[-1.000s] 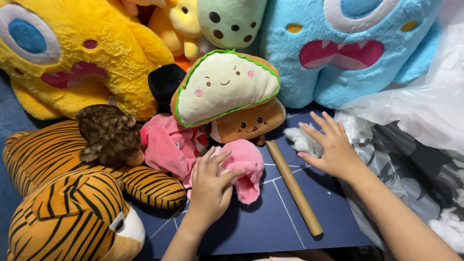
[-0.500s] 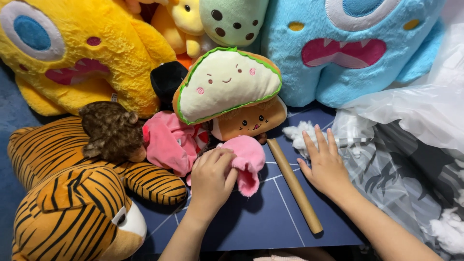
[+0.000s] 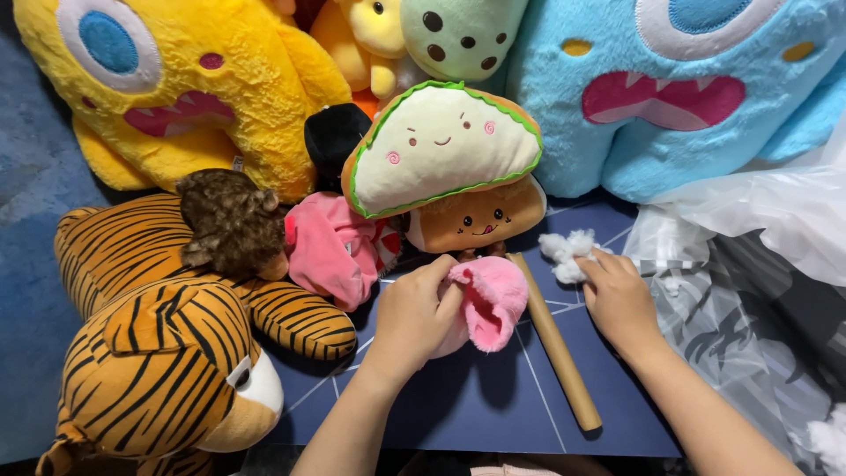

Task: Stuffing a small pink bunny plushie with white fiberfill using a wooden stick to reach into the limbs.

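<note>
My left hand (image 3: 412, 314) grips a small pink plush piece (image 3: 492, 300) and holds it open on the dark blue mat (image 3: 493, 397). My right hand (image 3: 617, 295) pinches a tuft of white stuffing (image 3: 566, 249) just right of a brown wooden stick (image 3: 555, 339) lying on the mat. Behind the hands stands a sandwich-shaped plush (image 3: 445, 167) with smiling faces, and a pink plush toy (image 3: 335, 251) lies to its left.
A tiger plush (image 3: 167, 335) fills the left, with a small brown curly plush (image 3: 231, 222) on it. A yellow monster plush (image 3: 167, 88) and a blue monster plush (image 3: 670, 88) stand behind. Clear plastic bags (image 3: 758, 264) with more stuffing lie at right.
My right hand moved left from the plastic bag and closed on the white stuffing. My left hand shifted on the pink piece and turned its opening up.
</note>
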